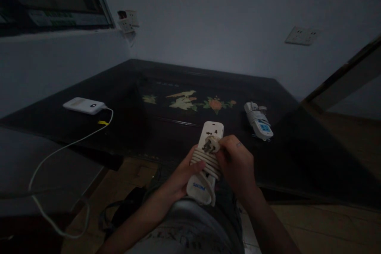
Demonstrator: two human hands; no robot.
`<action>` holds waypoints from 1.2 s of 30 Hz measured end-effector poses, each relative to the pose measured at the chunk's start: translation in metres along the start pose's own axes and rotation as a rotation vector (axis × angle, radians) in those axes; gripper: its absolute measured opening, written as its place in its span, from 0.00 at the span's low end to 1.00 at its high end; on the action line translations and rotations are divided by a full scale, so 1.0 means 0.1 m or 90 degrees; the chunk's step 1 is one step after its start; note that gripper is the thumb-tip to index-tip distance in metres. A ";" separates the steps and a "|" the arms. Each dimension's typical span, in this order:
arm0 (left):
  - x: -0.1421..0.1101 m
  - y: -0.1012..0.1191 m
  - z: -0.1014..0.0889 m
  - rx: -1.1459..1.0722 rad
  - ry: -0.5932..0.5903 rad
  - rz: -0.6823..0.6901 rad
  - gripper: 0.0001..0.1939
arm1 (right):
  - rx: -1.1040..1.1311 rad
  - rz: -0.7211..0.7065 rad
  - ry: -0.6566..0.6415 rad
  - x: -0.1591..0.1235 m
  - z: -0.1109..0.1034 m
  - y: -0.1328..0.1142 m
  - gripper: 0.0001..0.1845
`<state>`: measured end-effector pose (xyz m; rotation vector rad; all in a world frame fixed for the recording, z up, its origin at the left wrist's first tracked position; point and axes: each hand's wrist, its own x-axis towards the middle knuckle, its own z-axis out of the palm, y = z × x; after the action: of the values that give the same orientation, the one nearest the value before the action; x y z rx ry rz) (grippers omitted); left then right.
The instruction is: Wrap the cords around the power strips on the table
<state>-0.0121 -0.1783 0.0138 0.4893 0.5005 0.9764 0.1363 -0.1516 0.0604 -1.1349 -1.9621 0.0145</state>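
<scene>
A white power strip [214, 127] with blue lettering at its near end is held over my lap, at the table's front edge. Its cord [205, 161] is wound several times around the middle. My left hand [188, 172] is closed around the strip from the left, thumb pressing on the wound cord. With its fingers, my right hand [236, 161] pinches the plug [210, 144], whose metal prongs face up and left above the strip's sockets. A loop of cord hangs slack near the lettered end. The underside of the strip is hidden.
On the dark table [166, 135], a second power strip [258, 121] with blue sockets and wrapped cord lies at right. A white device [84, 105] at left trails a cable [61, 149] over the table edge. Wall sockets [302, 35] are behind; a black bag [119, 210] sits below.
</scene>
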 end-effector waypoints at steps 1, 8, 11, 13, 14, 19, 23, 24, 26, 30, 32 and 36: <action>-0.01 0.01 0.02 0.021 0.014 0.012 0.37 | -0.008 -0.006 0.002 0.01 -0.01 0.01 0.11; 0.00 0.08 0.05 0.156 0.109 0.114 0.34 | -0.095 -0.036 -0.107 0.08 -0.05 0.02 0.12; 0.02 0.09 -0.01 0.227 0.124 0.151 0.34 | -0.125 -0.047 -0.158 0.09 -0.06 0.01 0.13; 0.03 0.10 -0.03 0.268 0.132 0.164 0.34 | -0.145 -0.044 -0.171 0.09 -0.07 0.00 0.13; 0.03 0.10 -0.03 0.282 0.131 0.164 0.34 | -0.156 -0.041 -0.169 0.10 -0.07 0.00 0.13; 0.02 0.10 -0.02 0.276 0.130 0.175 0.34 | -0.163 -0.043 -0.148 0.12 -0.07 0.04 0.12; 0.02 0.11 -0.03 0.192 0.132 0.163 0.33 | -0.032 -0.029 -0.119 0.09 -0.07 0.12 0.13; 0.02 0.12 -0.03 0.167 0.133 0.150 0.34 | 0.019 -0.024 -0.111 0.08 -0.07 0.13 0.13; 0.02 0.14 -0.03 0.127 0.133 0.125 0.34 | 0.117 -0.019 -0.093 0.04 -0.05 0.16 0.12; 0.03 0.16 -0.05 0.083 0.135 0.104 0.34 | 0.242 -0.001 -0.090 -0.04 -0.04 0.21 0.12; 0.04 0.17 -0.07 0.067 0.139 0.100 0.34 | 0.280 0.004 -0.128 -0.07 -0.04 0.25 0.12; 0.07 0.16 -0.11 0.045 0.134 0.071 0.34 | 0.282 0.008 -0.152 -0.13 -0.08 0.30 0.14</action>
<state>-0.0255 -0.1628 0.0134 0.4847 0.7043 1.1274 0.1658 -0.1459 0.0449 -0.8804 -2.0211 0.5878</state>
